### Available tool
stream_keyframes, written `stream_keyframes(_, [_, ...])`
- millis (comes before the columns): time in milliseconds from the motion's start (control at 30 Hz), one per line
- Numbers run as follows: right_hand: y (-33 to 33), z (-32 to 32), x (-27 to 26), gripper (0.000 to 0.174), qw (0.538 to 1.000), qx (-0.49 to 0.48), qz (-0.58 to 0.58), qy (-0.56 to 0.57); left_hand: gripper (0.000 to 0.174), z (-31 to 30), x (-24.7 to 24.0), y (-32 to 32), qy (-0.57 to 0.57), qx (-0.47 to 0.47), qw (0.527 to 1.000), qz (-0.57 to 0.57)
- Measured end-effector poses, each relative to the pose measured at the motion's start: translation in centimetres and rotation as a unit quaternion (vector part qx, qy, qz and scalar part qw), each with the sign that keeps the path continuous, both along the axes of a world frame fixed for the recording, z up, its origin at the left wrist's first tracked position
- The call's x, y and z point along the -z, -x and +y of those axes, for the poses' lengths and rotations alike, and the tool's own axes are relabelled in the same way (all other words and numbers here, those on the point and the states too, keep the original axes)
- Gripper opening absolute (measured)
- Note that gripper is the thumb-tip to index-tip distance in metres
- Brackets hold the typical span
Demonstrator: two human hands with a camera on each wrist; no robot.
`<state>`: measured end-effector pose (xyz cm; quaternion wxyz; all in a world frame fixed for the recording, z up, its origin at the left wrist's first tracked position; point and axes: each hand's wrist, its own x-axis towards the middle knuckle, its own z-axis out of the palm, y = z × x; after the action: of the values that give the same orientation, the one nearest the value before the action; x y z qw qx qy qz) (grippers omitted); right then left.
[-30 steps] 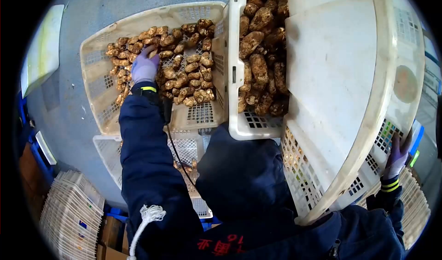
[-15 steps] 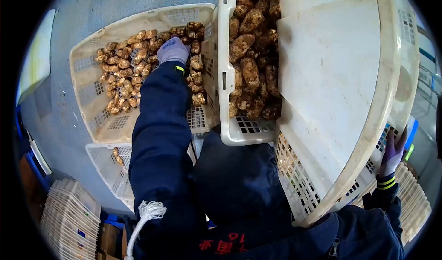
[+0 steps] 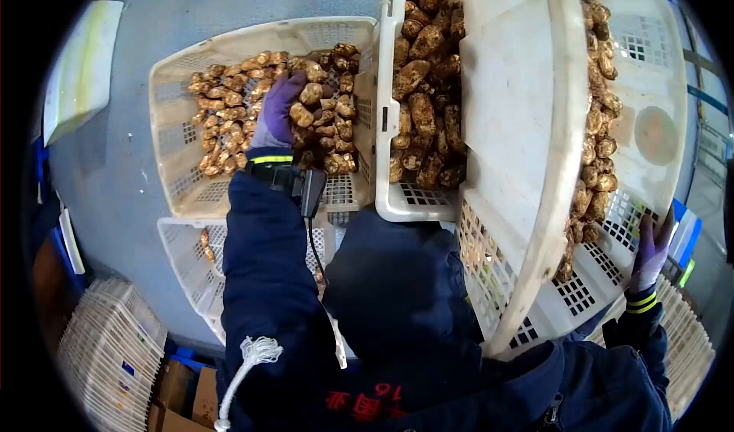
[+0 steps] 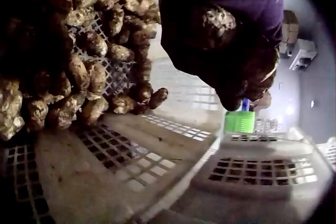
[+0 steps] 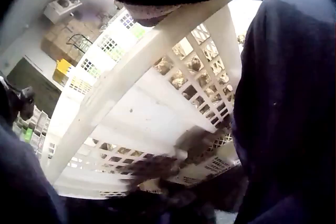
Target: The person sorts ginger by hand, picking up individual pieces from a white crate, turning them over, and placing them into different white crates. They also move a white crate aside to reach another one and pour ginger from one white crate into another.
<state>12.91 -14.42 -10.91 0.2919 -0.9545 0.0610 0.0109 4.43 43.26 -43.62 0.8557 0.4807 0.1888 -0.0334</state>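
Note:
In a purple-and-white glove, my left hand [image 3: 279, 115] holds several brown knobby tuber-like pieces [image 3: 311, 93] just above the left crate [image 3: 164, 138]. More such pieces lie spread over that crate's mesh floor. The left wrist view shows the dark underside of the glove around a held piece [image 4: 218, 27]. On the far right, my gloved right hand [image 3: 652, 256] grips the edge of a big tilted white crate [image 3: 527, 294], with a bank of brown pieces [image 3: 599, 141] lying along its inside. The right wrist view mostly hides that hand behind the crate's rim [image 5: 131, 58].
Between the two crates stands another white crate [image 3: 390, 126] heaped with larger brown pieces [image 3: 423, 115]. A lower crate [image 3: 191, 256] sits below the left one. Stacked crates [image 3: 111, 348] and cardboard boxes [image 3: 202, 397] stand at lower left, a pale foam block [image 3: 80, 73] at upper left.
My left hand went rightward over the pieces, palm down, then turned and came back left with several pieces in it. The big crate has tipped, so the pieces inside it now show.

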Motion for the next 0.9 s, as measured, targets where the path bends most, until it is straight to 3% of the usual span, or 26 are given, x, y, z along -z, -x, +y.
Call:
stream_keyframes(33, [-0.1,0.0,0.0,0.056,1.0,-0.01,-0.001,-0.005,0.052,-0.2,-4.8,0.4,0.161,0.0,0.987,0.0])
stream_keyframes(67, [0.0,0.5,-0.1,0.057,0.999,-0.005,0.007,-0.039,0.057,-1.5,-9.5,0.7,0.125,-0.043,0.991,0.006])
stream_keyframes(200, [-0.2,-0.5,0.3,0.057,0.994,-0.021,0.015,-0.102,0.071,-2.3,-18.5,2.3,-0.006,-0.042,0.998,-0.053])
stream_keyframes(267, [0.0,-0.4,0.8,0.06,0.99,-0.047,0.01,-0.134,0.065,-2.1,-23.7,3.2,0.026,-0.024,0.996,-0.087])
stream_keyframes(300, [-0.2,-1.3,0.6,0.061,0.991,-0.051,0.008,-0.123,0.062,-2.8,-26.1,3.1,0.075,-0.025,0.992,-0.096])
stream_keyframes(367, [1.0,1.9,-2.9,0.06,0.997,-0.014,0.065,0.05,0.057,-3.7,-29.0,2.5,0.105,-0.066,0.98,-0.156])
stream_keyframes(433, [1.4,0.2,-1.4,0.057,0.98,-0.127,-0.144,0.053,0.055,-7.1,-35.8,1.9,0.057,-0.075,0.976,-0.195])
stream_keyframes(533, [3.7,2.2,-3.7,0.054,0.955,-0.19,-0.223,0.037,0.05,-13.6,-43.3,-0.3,-0.05,-0.053,0.97,-0.232])
stream_keyframes(567, [5.0,1.9,-4.1,0.054,0.95,-0.206,-0.234,0.018,0.049,-16.7,-45.0,-1.6,-0.085,-0.116,0.966,-0.216])
stream_keyframes(633, [7.3,0.7,-4.4,0.053,0.949,-0.236,-0.208,-0.025,0.048,-21.2,-46.7,-4.5,-0.045,-0.005,0.973,-0.227])
stream_keyframes(667, [7.9,-0.1,-4.8,0.053,0.945,-0.254,-0.199,-0.056,0.045,-24.7,-47.6,-5.9,-0.112,0.009,0.966,-0.235])
stream_keyframes(700, [8.5,-0.9,-5.3,0.053,0.94,-0.271,-0.19,-0.088,0.044,-26.9,-47.9,-8.1,-0.059,0.091,0.961,-0.253])
stream_keyframes(733, [9.0,-1.9,-5.2,0.053,0.943,-0.264,-0.174,-0.1,0.04,-31.1,-48.5,-9.9,-0.115,0.053,0.952,-0.279])
stream_keyframes(800, [9.9,-3.5,-5.2,0.052,0.944,-0.253,-0.174,-0.122,0.04,-37.4,-48.7,-13.8,-0.097,0.098,0.95,-0.279])
stream_keyframes(833, [9.9,-4.3,-5.5,0.051,0.945,-0.249,-0.168,-0.127,0.039,-39.5,-47.7,-16.9,-0.028,0.155,0.96,-0.233])
stream_keyframes(867, [9.6,-5.2,-5.4,0.051,0.945,-0.246,-0.17,-0.132,0.041,-42.9,-46.4,-18.5,-0.075,0.144,0.936,-0.311])
stream_keyframes(900, [9.7,-5.9,-5.4,0.05,0.946,-0.237,-0.175,-0.133,0.053,-44.2,-44.4,-20.6,-0.162,0.167,0.917,-0.324])
